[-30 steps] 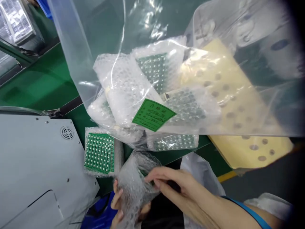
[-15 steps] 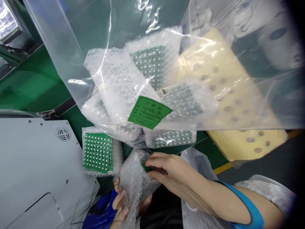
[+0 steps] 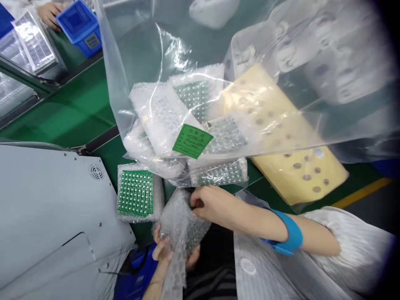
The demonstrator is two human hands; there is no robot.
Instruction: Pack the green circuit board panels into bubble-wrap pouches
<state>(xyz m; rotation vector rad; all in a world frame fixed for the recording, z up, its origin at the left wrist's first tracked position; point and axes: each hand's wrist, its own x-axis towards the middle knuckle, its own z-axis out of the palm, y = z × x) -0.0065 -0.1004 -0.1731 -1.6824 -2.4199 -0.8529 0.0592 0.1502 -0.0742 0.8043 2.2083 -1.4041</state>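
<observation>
My left hand (image 3: pixel 168 250) grips a bubble-wrap pouch (image 3: pixel 181 227) from below, near the table's front edge. My right hand (image 3: pixel 212 204), with a blue wristband (image 3: pixel 289 237) on its arm, pinches the pouch's top edge, fingers closed; what sits inside is hidden. Just left of the pouch lies a green circuit board panel (image 3: pixel 136 193) on bubble wrap. Above my hands a big clear plastic bag (image 3: pixel 193 125) holds several bubble-wrapped green boards and carries a green label (image 3: pixel 193 141).
A grey machine cover (image 3: pixel 46 208) fills the lower left. A cream perforated pad (image 3: pixel 296 166) lies under the bag at right. The table is green (image 3: pixel 71 112). Far back left stands a blue bin (image 3: pixel 79 25) beside another person's hand (image 3: pixel 50 12).
The view has shifted down and back, showing more of my right arm and sleeve. My right hand has closed its fingers on the pouch's top edge. My left hand keeps its grip.
</observation>
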